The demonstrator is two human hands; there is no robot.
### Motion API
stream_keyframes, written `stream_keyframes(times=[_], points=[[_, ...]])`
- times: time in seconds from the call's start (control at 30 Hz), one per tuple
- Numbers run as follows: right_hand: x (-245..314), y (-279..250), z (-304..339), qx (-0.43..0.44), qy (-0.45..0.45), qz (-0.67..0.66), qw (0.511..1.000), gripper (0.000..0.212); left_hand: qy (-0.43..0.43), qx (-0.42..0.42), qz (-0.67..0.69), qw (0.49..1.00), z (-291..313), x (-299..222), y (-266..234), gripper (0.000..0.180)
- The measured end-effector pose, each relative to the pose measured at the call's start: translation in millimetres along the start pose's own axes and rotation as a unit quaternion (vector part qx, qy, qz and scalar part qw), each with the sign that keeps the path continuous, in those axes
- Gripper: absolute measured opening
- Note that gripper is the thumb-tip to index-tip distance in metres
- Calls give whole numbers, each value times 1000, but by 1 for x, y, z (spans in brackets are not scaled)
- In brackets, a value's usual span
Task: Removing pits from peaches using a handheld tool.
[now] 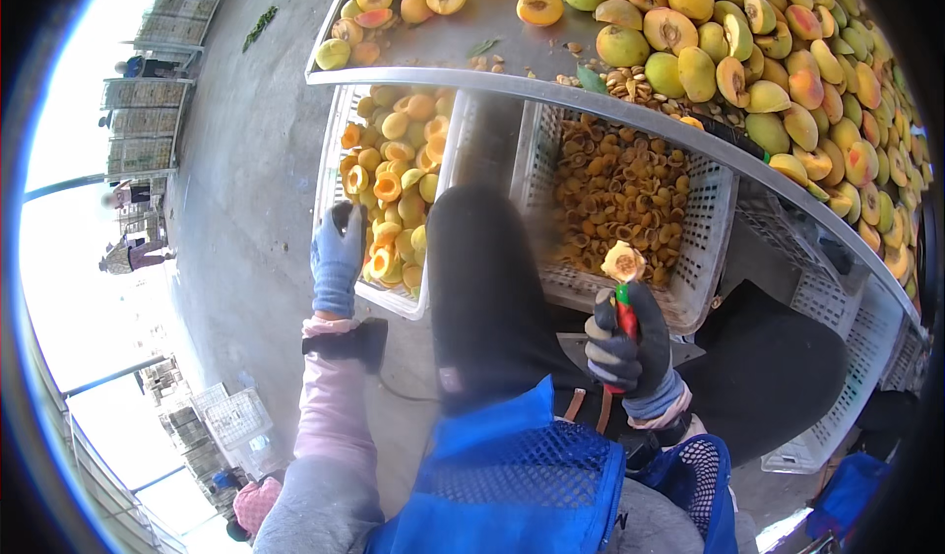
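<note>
My left hand (pixel 338 256), in a light blue glove with dark fingertips, is over the left rim of a white crate (pixel 440 195) full of halved, pitted orange-yellow fruit (pixel 388 188) that looks like apricots. Its fingers are apart and nothing shows between them. On the right, my right hand (pixel 630 342), gloved in black and grey, grips a hand tool (pixel 625 320) with a red and green handle. At the tool's upper end sits a pale yellow fruit piece (pixel 623 260) with a brown centre; it hides the tool's tip. This piece is above the near edge of a second crate.
That second white crate (pixel 714 249) holds many small brownish-orange fruit scraps (pixel 622 185). Beyond both crates, a metal-edged table (pixel 463 57) bears a large heap of halved fruit (pixel 787 71), with loose pits and leaves. More crates (pixel 822 303) stand at right; stacked crates (pixel 231 421) line the left.
</note>
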State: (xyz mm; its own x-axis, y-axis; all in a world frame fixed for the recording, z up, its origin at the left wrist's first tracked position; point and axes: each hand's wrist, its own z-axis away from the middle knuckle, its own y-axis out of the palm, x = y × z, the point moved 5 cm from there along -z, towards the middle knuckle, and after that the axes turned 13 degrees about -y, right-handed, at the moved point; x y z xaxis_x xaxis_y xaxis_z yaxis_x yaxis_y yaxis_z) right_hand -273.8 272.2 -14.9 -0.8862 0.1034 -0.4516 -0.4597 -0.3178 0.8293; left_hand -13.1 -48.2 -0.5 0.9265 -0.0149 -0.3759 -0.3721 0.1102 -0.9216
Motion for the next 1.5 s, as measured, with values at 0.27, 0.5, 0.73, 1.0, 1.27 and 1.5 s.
stream_keyframes(times=[0.27,0.5,0.73,1.0,1.27,1.5], points=[[29,16,-18,55,-65,-34,996,48,388,-31,59,919,-29,-343,23,35],[39,2,-26,-28,-97,147,984,47,406,13,-52,912,-33,-499,99,74],[43,-6,-25,-43,-115,171,977,44,416,18,-211,885,-27,-470,84,58],[45,-6,-16,-113,-156,291,937,46,368,146,-185,900,-24,-372,87,65],[49,-2,-9,-154,-205,367,894,48,340,76,-236,907,16,-345,50,62],[47,-11,-6,-151,-207,396,882,49,327,158,-201,910,-13,-327,46,73]])
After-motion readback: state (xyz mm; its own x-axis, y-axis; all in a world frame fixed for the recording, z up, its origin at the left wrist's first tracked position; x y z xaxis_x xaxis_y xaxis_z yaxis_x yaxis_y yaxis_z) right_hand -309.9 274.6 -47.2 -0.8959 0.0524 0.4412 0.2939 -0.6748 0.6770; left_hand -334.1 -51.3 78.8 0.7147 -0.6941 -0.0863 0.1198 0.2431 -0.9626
